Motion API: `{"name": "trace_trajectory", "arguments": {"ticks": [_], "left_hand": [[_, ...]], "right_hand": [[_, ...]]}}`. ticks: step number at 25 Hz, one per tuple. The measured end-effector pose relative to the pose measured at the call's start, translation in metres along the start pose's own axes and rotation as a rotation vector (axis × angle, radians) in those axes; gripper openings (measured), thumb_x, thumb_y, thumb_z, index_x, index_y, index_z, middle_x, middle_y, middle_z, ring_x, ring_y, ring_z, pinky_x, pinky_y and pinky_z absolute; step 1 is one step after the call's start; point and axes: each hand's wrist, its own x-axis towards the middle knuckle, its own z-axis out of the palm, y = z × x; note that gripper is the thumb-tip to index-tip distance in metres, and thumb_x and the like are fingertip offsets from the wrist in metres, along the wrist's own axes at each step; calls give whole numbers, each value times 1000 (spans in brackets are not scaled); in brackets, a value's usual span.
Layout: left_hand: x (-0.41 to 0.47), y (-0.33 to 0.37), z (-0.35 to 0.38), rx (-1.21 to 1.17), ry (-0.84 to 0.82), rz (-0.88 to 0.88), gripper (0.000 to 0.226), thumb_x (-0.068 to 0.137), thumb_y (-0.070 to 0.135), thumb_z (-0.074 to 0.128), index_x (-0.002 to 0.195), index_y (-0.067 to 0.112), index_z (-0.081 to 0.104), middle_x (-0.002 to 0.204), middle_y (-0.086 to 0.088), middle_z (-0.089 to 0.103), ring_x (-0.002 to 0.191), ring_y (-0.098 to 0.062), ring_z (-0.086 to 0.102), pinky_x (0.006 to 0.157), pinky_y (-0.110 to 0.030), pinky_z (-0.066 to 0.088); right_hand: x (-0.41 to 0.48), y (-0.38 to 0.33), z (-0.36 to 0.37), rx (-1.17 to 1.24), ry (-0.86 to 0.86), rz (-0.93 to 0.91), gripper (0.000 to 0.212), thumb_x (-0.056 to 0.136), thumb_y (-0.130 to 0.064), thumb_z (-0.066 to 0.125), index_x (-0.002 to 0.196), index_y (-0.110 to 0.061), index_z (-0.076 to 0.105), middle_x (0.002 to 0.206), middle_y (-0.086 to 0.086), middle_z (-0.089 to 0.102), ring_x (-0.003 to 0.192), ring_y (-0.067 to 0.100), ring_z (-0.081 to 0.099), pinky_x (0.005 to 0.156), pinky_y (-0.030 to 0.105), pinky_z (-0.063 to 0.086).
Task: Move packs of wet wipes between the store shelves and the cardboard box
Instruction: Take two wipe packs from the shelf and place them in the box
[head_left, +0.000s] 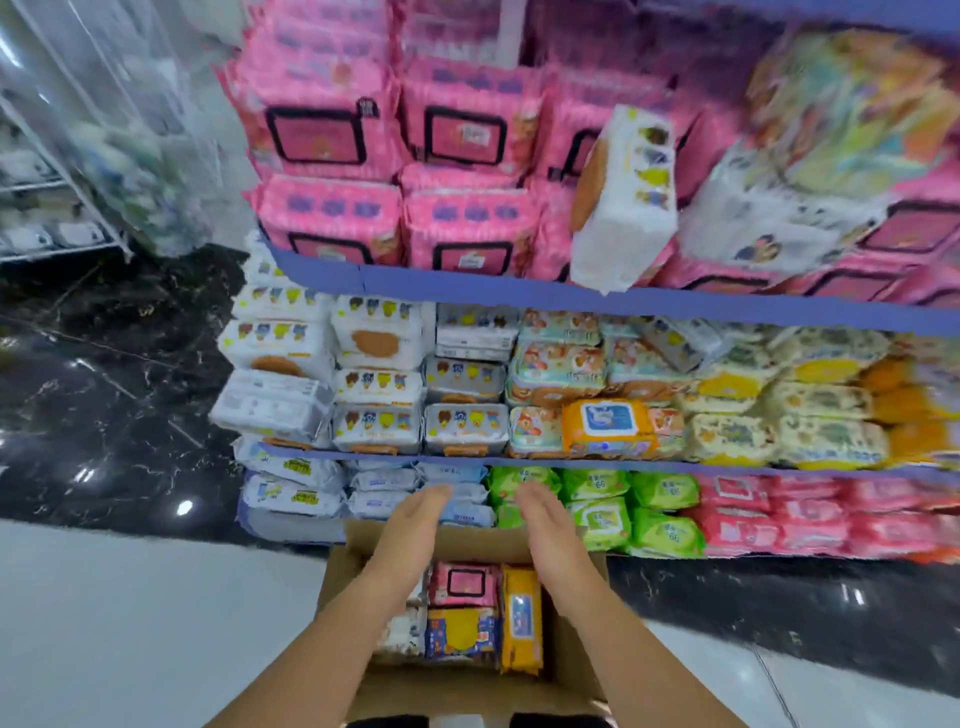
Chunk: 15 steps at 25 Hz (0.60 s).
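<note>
In the cardboard box (467, 691): wet-wipe packs (462, 613) packed close, orange pack (521, 618) on edge. Left hand (415, 525) and right hand (545, 527) flat above, grip wide, holding nothing. Risk: tilted white pack (623, 197) overhanging upper shelf (467, 288), likely to drop if jostled.

Cardboard box (566, 670), bottom centre: bare floor at its near and right side. Packs (462, 613) fill its far half. Shelves (571, 296) above: packed tight throughout.
</note>
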Motion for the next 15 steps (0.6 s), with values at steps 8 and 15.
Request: {"name": "trace_trajectory", "arguments": {"ticks": [8, 15], "left_hand": [[-52, 170, 50, 151, -87, 420, 55, 105, 48, 48, 154, 26, 39, 155, 6, 40, 142, -20, 42, 104, -35, 39], [-84, 288, 117, 136, -3, 731, 16, 106, 37, 50, 120, 31, 56, 120, 11, 63, 91, 2, 62, 63, -17, 48]], "right_hand": [[-18, -127, -95, 57, 192, -251, 46, 104, -44, 47, 146, -26, 46, 147, -9, 44, 140, 18, 42, 114, 36, 36], [-1, -225, -213, -43, 297, -606, 49, 104, -38, 47, 150, -21, 42, 150, -7, 45, 137, 15, 45, 105, 29, 39]]}}
